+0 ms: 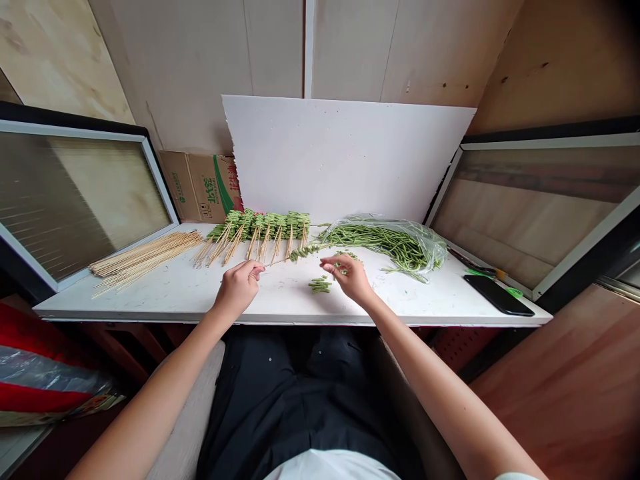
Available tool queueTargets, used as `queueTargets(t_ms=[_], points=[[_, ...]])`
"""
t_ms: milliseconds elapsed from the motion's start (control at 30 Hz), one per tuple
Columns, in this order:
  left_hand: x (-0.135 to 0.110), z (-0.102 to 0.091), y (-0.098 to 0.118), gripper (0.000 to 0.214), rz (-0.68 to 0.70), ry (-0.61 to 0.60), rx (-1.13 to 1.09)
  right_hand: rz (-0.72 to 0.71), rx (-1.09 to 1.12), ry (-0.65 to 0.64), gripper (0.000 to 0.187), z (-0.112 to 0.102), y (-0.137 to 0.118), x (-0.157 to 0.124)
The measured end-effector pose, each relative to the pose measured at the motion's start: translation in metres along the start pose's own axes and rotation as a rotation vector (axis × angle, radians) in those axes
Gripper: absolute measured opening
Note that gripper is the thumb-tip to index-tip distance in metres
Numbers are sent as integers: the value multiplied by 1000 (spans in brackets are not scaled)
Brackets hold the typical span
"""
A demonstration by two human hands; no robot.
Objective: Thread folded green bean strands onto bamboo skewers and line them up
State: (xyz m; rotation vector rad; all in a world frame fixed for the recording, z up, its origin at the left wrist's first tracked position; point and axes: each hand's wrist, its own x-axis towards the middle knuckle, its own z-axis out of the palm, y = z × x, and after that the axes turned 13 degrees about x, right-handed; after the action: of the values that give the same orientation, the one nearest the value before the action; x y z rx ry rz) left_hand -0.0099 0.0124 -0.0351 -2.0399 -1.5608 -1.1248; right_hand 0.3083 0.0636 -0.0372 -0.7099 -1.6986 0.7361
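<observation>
My left hand (pixel 239 287) pinches the bare end of a bamboo skewer (pixel 277 261), which points right and slightly away from me. Short pieces of green bean (pixel 305 252) are threaded along its far part. Just right of the skewer's tip end, my right hand (pixel 349 275) is curled with thumb and fingers close together; whatever they pinch is too small to make out. A small pile of cut bean pieces (pixel 320 285) lies beside it on the white table (pixel 280 300). More cut pieces show partly behind that hand.
Finished bean skewers (pixel 270 227) are stacked at the back. Loose bamboo skewers (pixel 145 257) lie left. Long green beans (pixel 390 241) rest in a clear plastic bag at right, near a black phone (pixel 499 295). A white board (pixel 350 160) and a cardboard box (pixel 200 187) stand behind.
</observation>
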Motion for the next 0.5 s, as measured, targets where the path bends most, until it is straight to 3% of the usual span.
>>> queueTargets(t_ms=[133,233,367,500], points=[[-1,6,-10,25,-17,-23,11,-80,-479,-219,30,-7,29,-8],[-2,9,-14,24,-14,-40,24,-114,-685,-298,37,-1,40,-16],[-2,11,-15,23,-6,-50,26,-101,-787,-326,33,7,44,-20],[-2,10,-13,22,1,-51,27,-81,-701,-267,22,6,43,-17]])
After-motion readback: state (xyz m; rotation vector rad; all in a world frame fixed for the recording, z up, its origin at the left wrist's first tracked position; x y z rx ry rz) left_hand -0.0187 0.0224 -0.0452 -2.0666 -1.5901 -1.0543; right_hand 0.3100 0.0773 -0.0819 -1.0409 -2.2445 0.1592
